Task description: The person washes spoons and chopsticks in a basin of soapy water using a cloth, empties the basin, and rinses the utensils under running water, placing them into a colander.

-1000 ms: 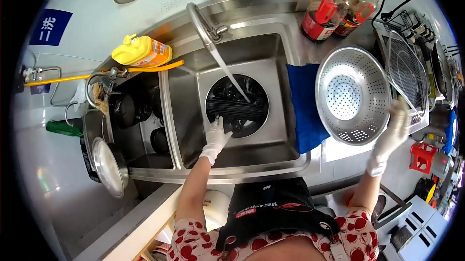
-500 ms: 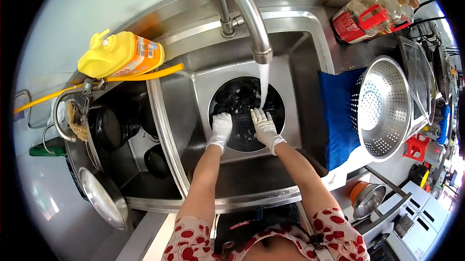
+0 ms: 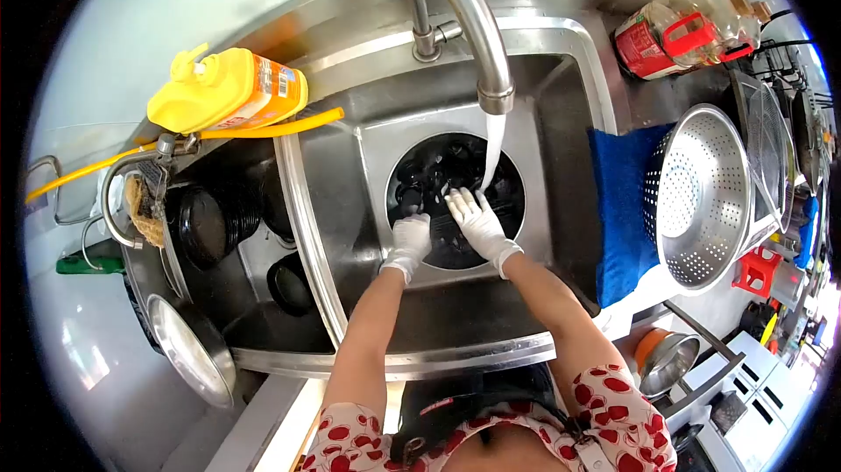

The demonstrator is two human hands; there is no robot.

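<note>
A round metal basin (image 3: 391, 225) sits in the sink, holding water and several black, shiny pieces (image 3: 455, 161) that look like tableware. My left hand (image 3: 410, 243), in a white glove, is closed at the basin's left side. A dark rounded piece (image 3: 410, 201) shows just above its fingers, but whether they grip it is hidden. My right hand (image 3: 478, 225), also gloved, lies over the black pieces with its fingers stretched out. Water (image 3: 494, 148) runs from the faucet (image 3: 496, 97) into the basin close to my right fingertips.
Stacked black bowls (image 3: 215, 225) fill part of the left sink compartment. A yellow jug (image 3: 219, 91) and yellow hose (image 3: 289, 125) lie behind it. On the right are a blue cloth (image 3: 618, 209), a steel colander (image 3: 701, 200) and a red-labelled bottle (image 3: 646, 47).
My left hand has gone from fingers laid forward to a closed shape, slightly lower in the basin. My right hand has shifted a little. The whole view has moved slightly.
</note>
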